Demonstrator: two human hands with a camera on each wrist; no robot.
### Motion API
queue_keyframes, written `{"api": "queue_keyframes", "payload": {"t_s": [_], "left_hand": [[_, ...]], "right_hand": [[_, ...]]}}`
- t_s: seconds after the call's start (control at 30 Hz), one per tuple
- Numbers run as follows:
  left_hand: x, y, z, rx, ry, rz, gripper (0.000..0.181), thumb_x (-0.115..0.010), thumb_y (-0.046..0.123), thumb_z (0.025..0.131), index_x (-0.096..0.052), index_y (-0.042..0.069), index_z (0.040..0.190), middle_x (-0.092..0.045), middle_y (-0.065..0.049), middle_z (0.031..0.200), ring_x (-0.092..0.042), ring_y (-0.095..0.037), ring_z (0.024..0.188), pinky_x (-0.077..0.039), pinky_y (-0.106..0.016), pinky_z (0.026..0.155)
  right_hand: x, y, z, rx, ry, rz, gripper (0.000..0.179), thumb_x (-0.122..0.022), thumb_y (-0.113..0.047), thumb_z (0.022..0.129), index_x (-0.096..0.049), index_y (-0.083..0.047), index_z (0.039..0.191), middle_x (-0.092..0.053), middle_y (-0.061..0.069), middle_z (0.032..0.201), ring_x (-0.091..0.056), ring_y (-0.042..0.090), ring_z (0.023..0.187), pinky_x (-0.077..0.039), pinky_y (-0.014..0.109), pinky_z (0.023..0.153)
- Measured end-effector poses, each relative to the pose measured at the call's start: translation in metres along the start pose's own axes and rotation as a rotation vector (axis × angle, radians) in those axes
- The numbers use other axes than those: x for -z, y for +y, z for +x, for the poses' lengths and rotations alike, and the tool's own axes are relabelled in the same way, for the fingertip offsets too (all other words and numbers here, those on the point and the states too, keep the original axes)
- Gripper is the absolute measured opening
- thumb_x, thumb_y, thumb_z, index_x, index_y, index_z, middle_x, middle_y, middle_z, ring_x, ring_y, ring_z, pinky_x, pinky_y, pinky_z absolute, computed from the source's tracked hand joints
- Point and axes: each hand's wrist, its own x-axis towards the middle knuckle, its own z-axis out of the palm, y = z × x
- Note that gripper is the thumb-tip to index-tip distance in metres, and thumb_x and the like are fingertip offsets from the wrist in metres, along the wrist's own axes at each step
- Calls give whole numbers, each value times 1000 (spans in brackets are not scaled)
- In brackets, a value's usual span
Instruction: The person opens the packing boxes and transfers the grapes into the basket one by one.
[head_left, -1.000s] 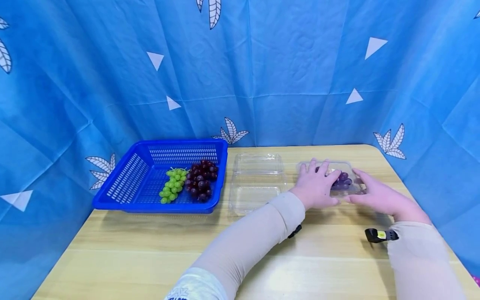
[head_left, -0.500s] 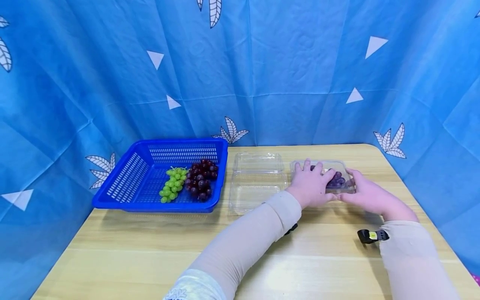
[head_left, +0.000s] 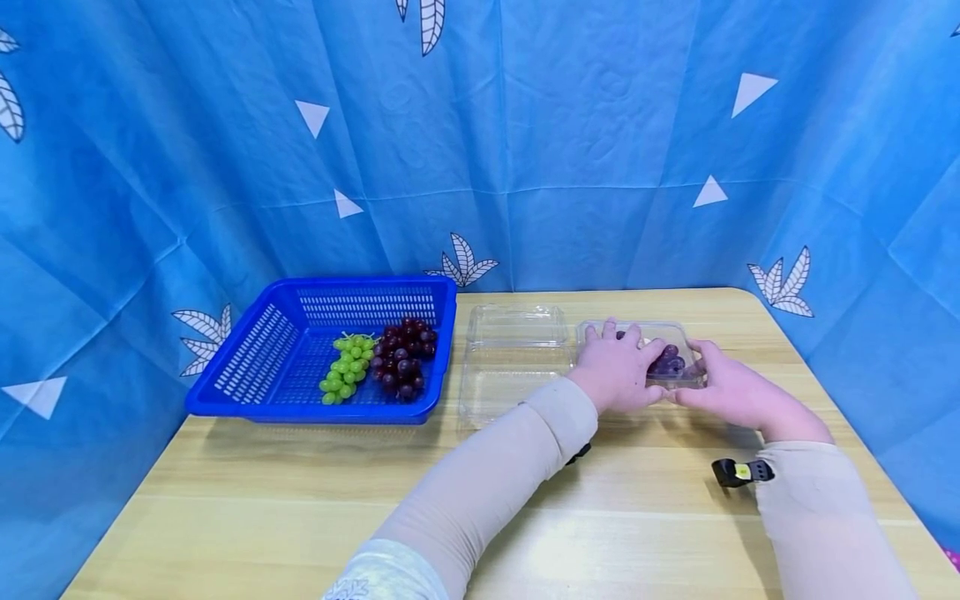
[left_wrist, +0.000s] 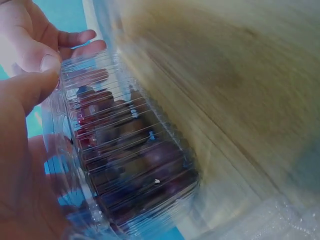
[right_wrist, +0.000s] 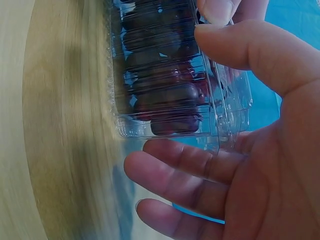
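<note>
A clear plastic clamshell box (head_left: 678, 334) with dark purple grapes (head_left: 666, 362) in it sits at the back right of the table. My left hand (head_left: 617, 367) lies over the lid's left part in the head view, fingers spread and thumb at the front rim. At the right front corner, my right hand (head_left: 723, 390) holds the box, thumb along the rim and fingers round its right end. Both thumbs meet at the front edge. Ribbed box walls (left_wrist: 125, 145) and the grapes behind them fill the middle of the left wrist view. Right fingers (right_wrist: 175, 182) show beside the box end.
A blue plastic basket (head_left: 247, 412) at the left holds a green grape bunch (head_left: 347, 368) and a dark red grape bunch (head_left: 405, 358). Between basket and hands stands another clear clamshell box (head_left: 516, 327), lid folded back. Blue curtain (head_left: 585, 167) hangs behind the wooden table (head_left: 300, 508).
The grape-filled box has slid a little to the left with both hands. The right hand has closed in on its right end. The basket and the other box have stayed put.
</note>
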Motion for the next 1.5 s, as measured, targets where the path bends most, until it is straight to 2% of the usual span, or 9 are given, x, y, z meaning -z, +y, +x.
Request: {"api": "queue_keyframes", "payload": {"t_s": [0.27,0.43,0.57,0.7,0.87,1.03,1.17,1.3,1.5], "left_hand": [[-6,5,-1,0,56,81,77,-32,76,93,-21,41,160,-25,-5,165,-32,-43,144,-34,-61,110],[-8,11,-1,-1,120,167,70,-24,71,98,-27,33,157,-38,-8,159,-44,-44,137,-42,-58,104],[-10,14,-1,-5,181,211,65,-28,64,101,-33,27,155,-47,-11,153,-53,-43,129,-48,-54,99],[-11,15,0,-13,184,232,63,-26,61,103,-33,24,155,-49,-12,151,-57,-41,126,-51,-50,96],[-13,14,3,-35,205,240,61,-23,57,105,-36,23,153,-55,-13,144,-62,-39,117,-55,-46,89],[-13,10,5,-73,266,267,55,-23,52,106,-46,21,144,-66,-7,119,-67,-23,92,-56,-37,78],[-11,7,6,-84,315,245,47,-27,52,106,-53,22,131,-66,1,100,-63,-15,74,-55,-33,74],[-10,6,6,-97,313,208,44,-28,52,106,-54,21,125,-65,2,93,-62,-14,71,-55,-31,72],[-8,5,7,-108,283,157,42,-30,53,106,-54,21,121,-61,4,86,-59,-12,72,-53,-29,64]], "right_hand": [[-1,-3,0,-7,1,-3,103,-76,-40,89,-17,15,151,-63,23,115,-64,29,95,-54,45,78],[-1,-6,1,-11,1,2,101,-75,-40,90,-17,16,150,-64,21,112,-65,26,90,-55,44,75],[-3,-6,4,-18,8,4,101,-76,-36,89,-15,17,150,-65,20,108,-64,25,86,-53,40,72],[-5,-5,5,-15,16,8,103,-77,-33,86,-14,16,151,-66,19,103,-64,25,84,-53,39,71],[-5,-5,3,-29,13,15,98,-72,-37,92,-13,14,152,-64,16,99,-61,23,80,-51,38,67],[-5,-5,3,-43,15,-10,95,-64,-45,97,-13,12,152,-64,21,107,-62,27,88,-52,44,75],[-5,-6,4,-47,15,7,93,-64,-43,97,-13,12,152,-64,24,110,-62,29,90,-52,45,78],[-4,-6,5,-36,14,31,92,-66,-37,96,-12,12,153,-65,26,110,-63,31,90,-52,45,77],[-4,-7,5,-28,5,55,91,-63,-37,99,-10,13,153,-58,39,124,-60,47,113,-48,59,93]]}}
